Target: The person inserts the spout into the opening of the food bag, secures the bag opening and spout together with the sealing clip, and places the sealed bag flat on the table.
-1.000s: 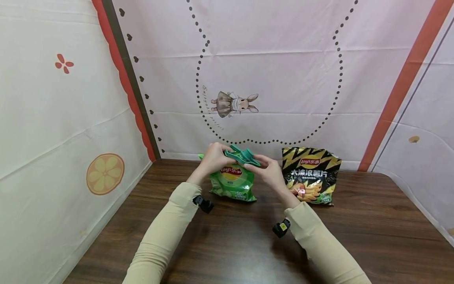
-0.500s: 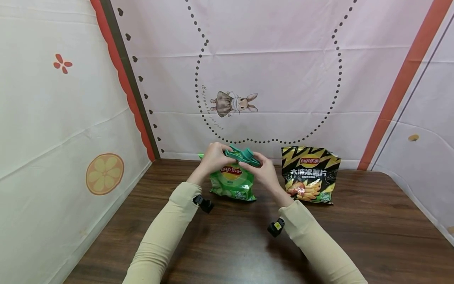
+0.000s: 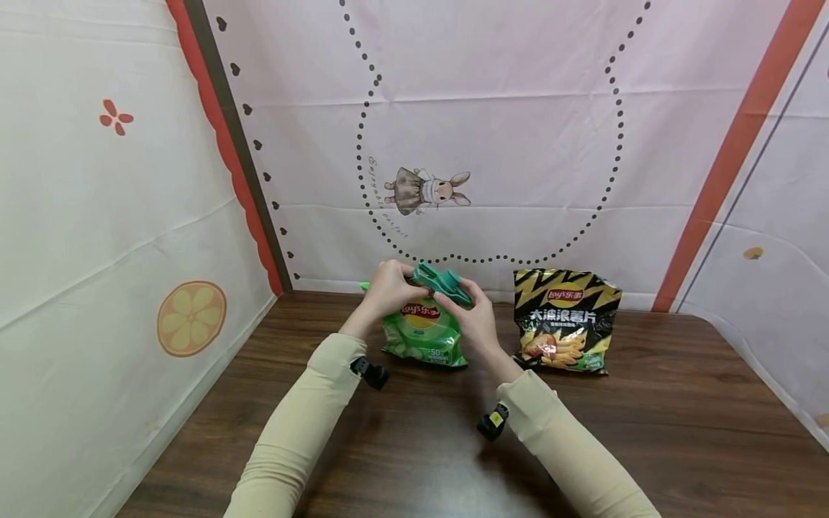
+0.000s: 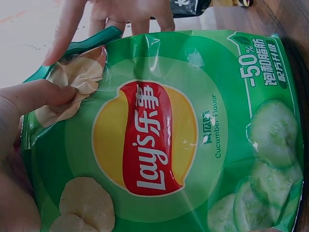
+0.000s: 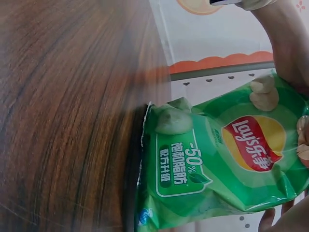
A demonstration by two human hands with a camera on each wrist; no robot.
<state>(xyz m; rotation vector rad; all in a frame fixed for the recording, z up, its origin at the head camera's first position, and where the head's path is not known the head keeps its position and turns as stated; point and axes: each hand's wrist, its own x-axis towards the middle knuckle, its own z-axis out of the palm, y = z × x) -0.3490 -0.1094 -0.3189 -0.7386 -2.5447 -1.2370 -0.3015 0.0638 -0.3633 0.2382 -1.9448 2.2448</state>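
A green Lay's chip bag (image 3: pixel 424 338) stands upright near the back of the table. At its top edge is a green bag clip (image 3: pixel 447 282) with a round spout on it, held tilted down to the right. My left hand (image 3: pixel 388 290) pinches the bag's upper left corner; in the left wrist view the thumb (image 4: pixel 46 96) presses its front just below the clip (image 4: pixel 94 42). My right hand (image 3: pixel 478 316) grips the clip's right end, thumb in front and fingers behind. Whether the clip's arms enclose the bag's edge cannot be made out.
A black and yellow Lay's bag (image 3: pixel 566 324) stands to the right of my right hand. The brown wooden table (image 3: pixel 414 446) stretches toward me. A printed cloth (image 3: pixel 518 144) hangs behind the table, and another cloth (image 3: pixel 97 252) borders its left side.
My right hand has shifted a little left, with its forearm swinging inward. The clip has turned slightly, its right end now lower and closer to the left hand. The left hand stays nearly still.
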